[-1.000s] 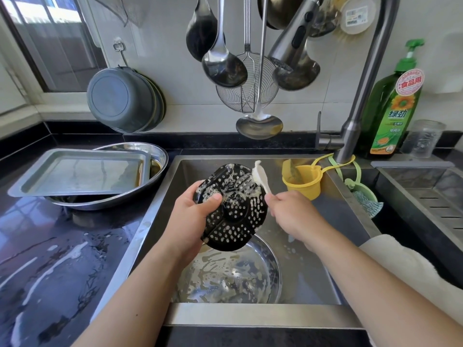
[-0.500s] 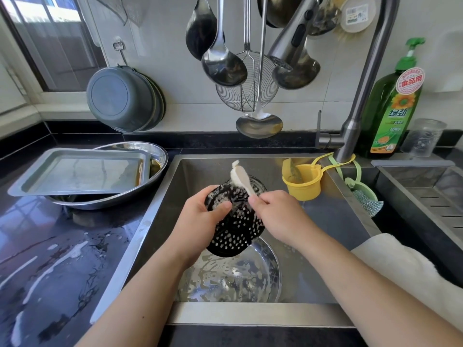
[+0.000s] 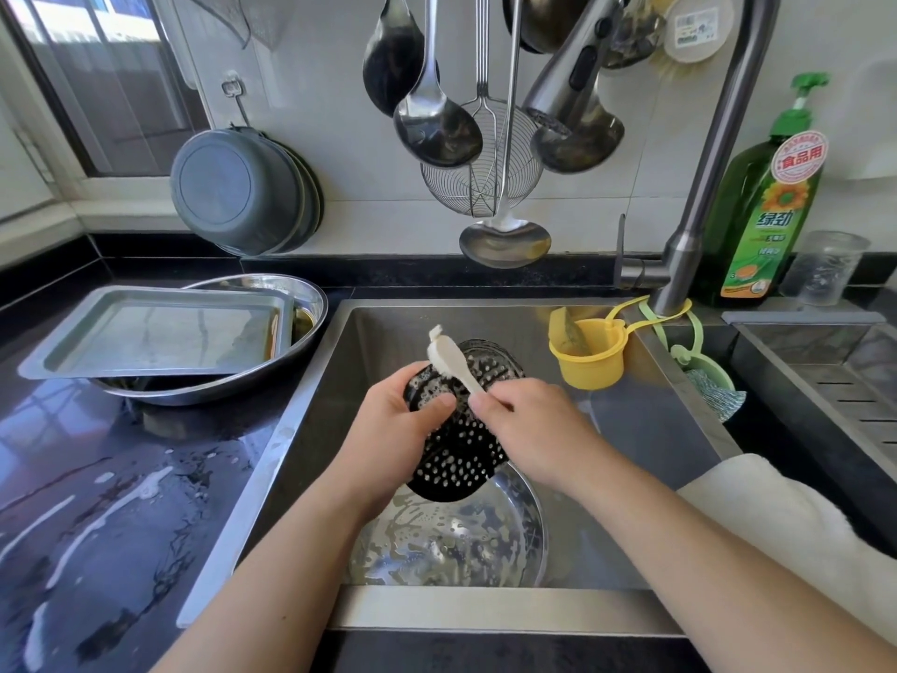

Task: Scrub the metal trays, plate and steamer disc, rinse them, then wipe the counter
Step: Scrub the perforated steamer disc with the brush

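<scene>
Over the sink (image 3: 645, 429) my left hand (image 3: 393, 420) grips the left edge of a black perforated steamer disc (image 3: 461, 454), held nearly upright and foamy. My right hand (image 3: 529, 420) holds a white brush (image 3: 449, 359) by its handle, with the brush head up at the disc's top left edge. Below the disc, a soapy round metal plate (image 3: 461, 541) lies on the sink floor. On the counter to the left a rectangular metal tray (image 3: 160, 332) rests on a round metal basin (image 3: 291, 303).
A wet black counter (image 3: 97, 502) with foam streaks lies left of the sink. The faucet (image 3: 689, 235), a yellow cup (image 3: 589, 354) and a green soap bottle (image 3: 767, 211) stand at the right. Ladles hang above. A white cloth (image 3: 776, 507) lies on the sink's right rim.
The disc has turned from facing me to more edge-on and dropped a little. My right hand moved left with the brush, from the disc's right edge to its top left.
</scene>
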